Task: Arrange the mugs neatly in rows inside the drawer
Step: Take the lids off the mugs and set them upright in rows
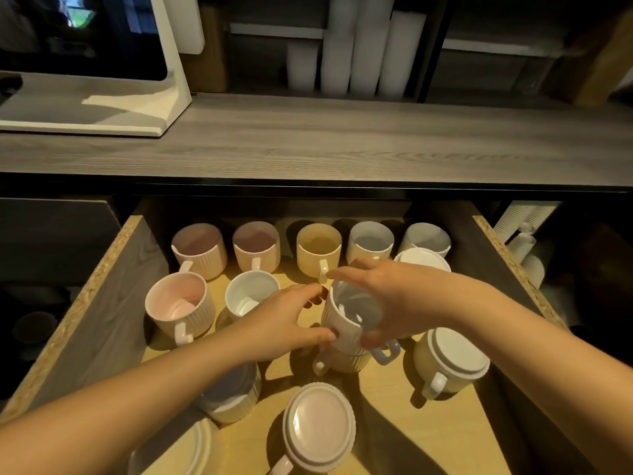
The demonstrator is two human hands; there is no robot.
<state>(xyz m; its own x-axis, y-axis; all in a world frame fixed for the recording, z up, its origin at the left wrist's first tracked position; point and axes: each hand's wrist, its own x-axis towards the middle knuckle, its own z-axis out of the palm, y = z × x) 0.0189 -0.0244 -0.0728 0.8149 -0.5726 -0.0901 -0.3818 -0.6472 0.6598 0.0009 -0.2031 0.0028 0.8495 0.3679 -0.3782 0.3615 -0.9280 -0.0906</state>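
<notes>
- Five upright mugs line the far wall of the drawer, with the yellow mug in the middle and all handles pointing near.
- Starting the second row at the left are a pink mug and, just to its right, a white mug, both mouth up.
- Our left hand reaches in from the near left and holds the ribbed white mug on its left side. The thumb presses low on the wall and the fingers curl at the rim.
- That mug is mid-drawer, mouth up and tilted toward us, directly above a lower mug; we cannot tell whether the two touch.
- Our right hand wraps the same mug from the right and far side, fingers curled round it.
- We judge the step in hand to be seating this mug third in the second row. The next move calls for easing it a little farther into the gap right of the white mug, levelling it and turning its handle near.
- To the near right, an upturned mug is not yet righted or lined up.
</notes>
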